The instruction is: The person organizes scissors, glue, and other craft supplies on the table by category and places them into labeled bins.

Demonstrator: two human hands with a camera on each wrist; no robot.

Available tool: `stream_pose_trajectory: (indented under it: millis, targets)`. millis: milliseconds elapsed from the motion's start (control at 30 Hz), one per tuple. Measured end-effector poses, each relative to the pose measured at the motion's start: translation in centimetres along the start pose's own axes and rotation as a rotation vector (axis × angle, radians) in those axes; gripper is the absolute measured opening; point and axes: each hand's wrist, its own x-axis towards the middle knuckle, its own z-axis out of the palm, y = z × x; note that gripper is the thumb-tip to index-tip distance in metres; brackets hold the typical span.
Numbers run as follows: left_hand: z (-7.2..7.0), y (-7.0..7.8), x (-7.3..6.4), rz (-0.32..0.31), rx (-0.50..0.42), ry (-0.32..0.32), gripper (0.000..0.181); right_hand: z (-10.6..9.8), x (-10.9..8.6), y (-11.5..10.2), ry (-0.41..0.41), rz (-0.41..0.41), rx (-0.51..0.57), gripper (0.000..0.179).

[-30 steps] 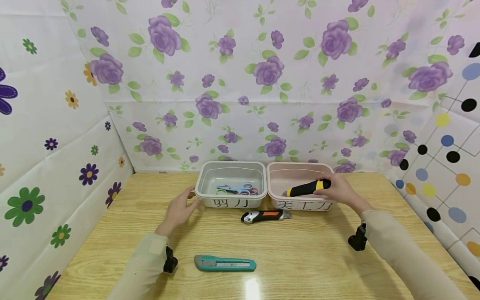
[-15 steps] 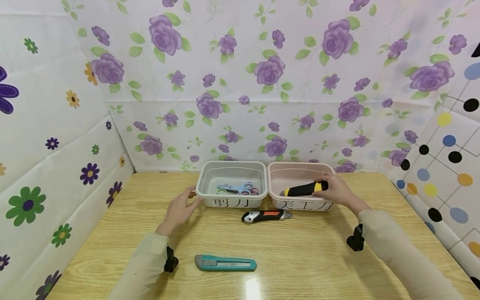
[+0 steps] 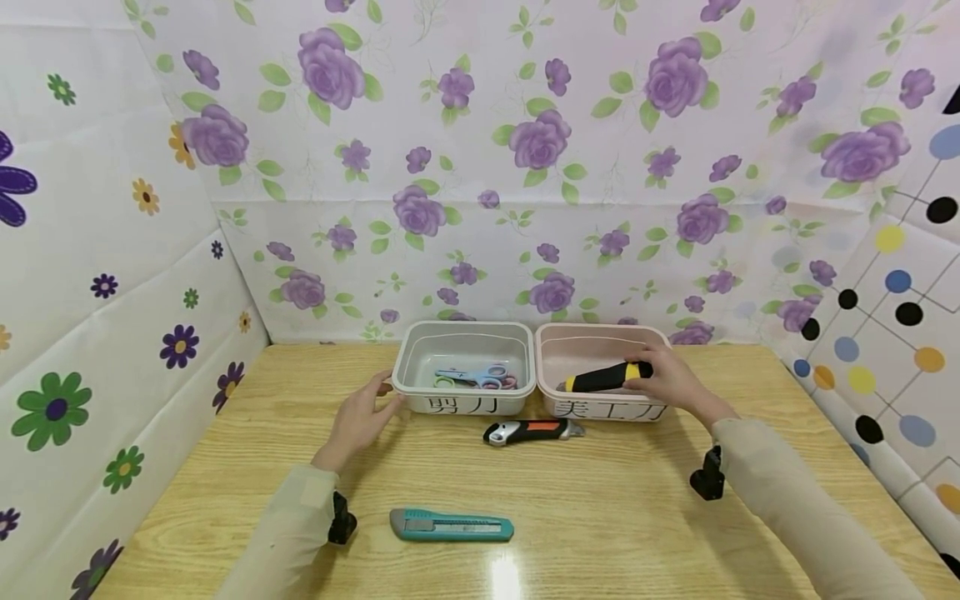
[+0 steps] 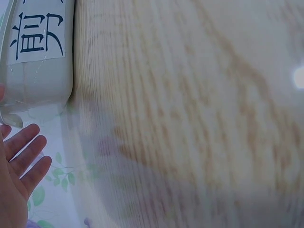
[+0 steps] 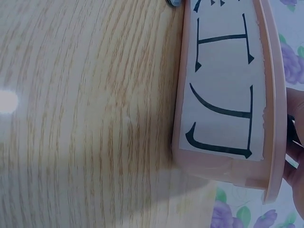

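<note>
Shifted slightly left since a sec ago: yellow-and-black knife [image 3: 602, 378], gripped in R hand [image 3: 667, 379], within pink bin's [image 3: 570, 357] opening. Nearest, teal cutter [image 3: 452, 526] lies well in front & left of pink bin, orange-and-black knife [image 3: 534, 431] just before it; left of it, L hand [image 3: 360, 419], fingers straight, at gray bin [image 3: 465, 346] w/ scissors [image 3: 491, 375] inside.

Blk/ylw knife [image 3: 602, 378] at pink bin [image 3: 588, 352]

Knife: approx. lengthwise w/in bin's opening, R end gripped by R hand [image 3: 671, 382]; bottom contact unclear. Pink bin: upright, open-topped, lettered frt. Gray bin [image 3: 465, 348]: similar shape, upright, just L of it.
</note>
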Motion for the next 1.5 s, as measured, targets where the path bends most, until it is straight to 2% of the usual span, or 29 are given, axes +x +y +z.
stream_pose_trajectory:
  millis: [333,767,967,1133,1367,1500]
  targets:
    - [0.0,0.1,0.1,-0.001,0.001,-0.009,0.052,-0.5,-0.2,-0.3,0.051,-0.018,0.029,0.030]
    - [0.0,0.1,0.1,-0.004,-0.001,-0.011,0.052,-0.9,-0.5,-1.2,0.070,-0.023,0.059,0.033]
    - [0.1,0.0,0.0,-0.008,0.010,-0.014,0.052,-1.0,-0.9,-2.5,0.059,-0.034,0.086,0.039]
    - [0.0,0.0,0.0,-0.007,0.006,-0.015,0.053,-0.9,-1.3,-3.8,0.049,-0.095,0.105,0.042]
    - [0.0,0.1,0.0,-0.009,0.008,-0.014,0.054,-0.5,-1.4,-5.0,0.096,-0.198,0.124,0.041]
    - [0.0,0.1,0.0,-0.010,0.009,-0.016,0.054,-0.1,-1.5,-5.9,0.139,-0.293,0.125,0.041]
